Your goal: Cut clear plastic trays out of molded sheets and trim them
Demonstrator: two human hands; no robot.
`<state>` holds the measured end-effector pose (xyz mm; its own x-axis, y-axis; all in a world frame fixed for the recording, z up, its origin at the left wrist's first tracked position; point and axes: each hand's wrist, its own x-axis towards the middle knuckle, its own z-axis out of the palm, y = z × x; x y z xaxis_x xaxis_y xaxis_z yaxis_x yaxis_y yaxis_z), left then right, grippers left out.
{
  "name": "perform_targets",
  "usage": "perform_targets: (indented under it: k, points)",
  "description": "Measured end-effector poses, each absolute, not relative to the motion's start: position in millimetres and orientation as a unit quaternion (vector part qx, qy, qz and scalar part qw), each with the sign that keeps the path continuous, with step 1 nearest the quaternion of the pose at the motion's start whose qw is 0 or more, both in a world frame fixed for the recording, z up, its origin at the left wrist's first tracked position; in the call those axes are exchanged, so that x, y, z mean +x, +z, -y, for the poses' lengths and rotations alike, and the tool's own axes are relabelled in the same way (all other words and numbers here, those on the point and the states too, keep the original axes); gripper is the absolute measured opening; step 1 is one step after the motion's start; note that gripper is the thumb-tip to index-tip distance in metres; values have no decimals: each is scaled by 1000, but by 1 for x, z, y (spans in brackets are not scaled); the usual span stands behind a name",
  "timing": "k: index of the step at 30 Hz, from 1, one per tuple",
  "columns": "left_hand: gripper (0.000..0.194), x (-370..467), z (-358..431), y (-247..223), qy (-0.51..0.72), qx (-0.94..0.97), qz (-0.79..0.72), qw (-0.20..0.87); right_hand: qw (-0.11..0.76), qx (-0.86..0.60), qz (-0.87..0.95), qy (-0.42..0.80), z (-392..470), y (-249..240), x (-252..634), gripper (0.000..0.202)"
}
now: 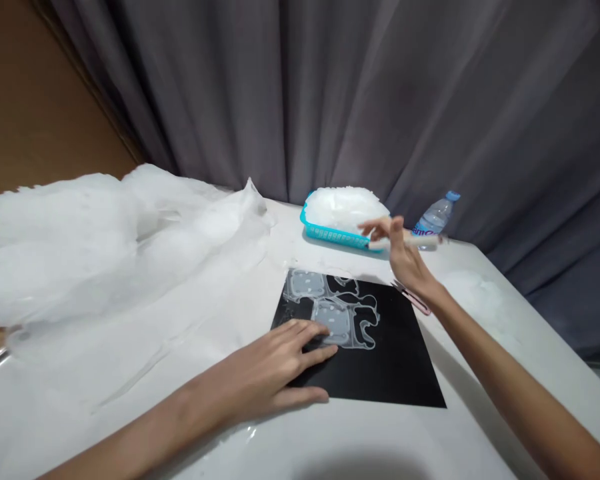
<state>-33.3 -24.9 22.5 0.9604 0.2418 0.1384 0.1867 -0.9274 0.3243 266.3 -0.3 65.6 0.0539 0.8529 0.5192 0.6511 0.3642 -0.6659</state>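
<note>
My left hand lies flat with its fingers spread across the left part of a black sheet. Pale, translucent cut-out shapes with white outlines rest on the sheet, and my left fingertips touch the lower one. Raised above the sheet's far right corner, my right hand holds a slim white pen-like stick roughly level; it is slightly blurred. Pink-handled scissors lie beside the sheet, partly hidden by my right wrist.
A turquoise basket heaped with white material stands at the table's back. To its right, a water bottle leans. Crumpled translucent white sheeting covers the left side. Grey curtains hang behind the white table.
</note>
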Motion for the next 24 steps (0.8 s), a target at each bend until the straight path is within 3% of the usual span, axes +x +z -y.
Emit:
perform_targets:
  k: [3, 6, 9, 18, 24]
  points:
    - [57, -32, 23, 23, 103, 978, -104, 149, 416, -529, 691, 265, 63, 41, 242, 65]
    - [47, -30, 21, 21, 123, 979, -101, 125, 387, -529, 690, 307, 96, 22, 229, 31]
    - [42, -28, 20, 20, 127, 981, -96, 110, 375, -525, 689, 332, 105, 12, 228, 11]
    - [49, -26, 24, 20, 119, 981, -115, 98, 326, -533, 687, 370, 107, 17, 235, 8]
    - [51, -26, 29, 22, 94, 977, -146, 121, 319, -522, 718, 331, 107, 13, 231, 7]
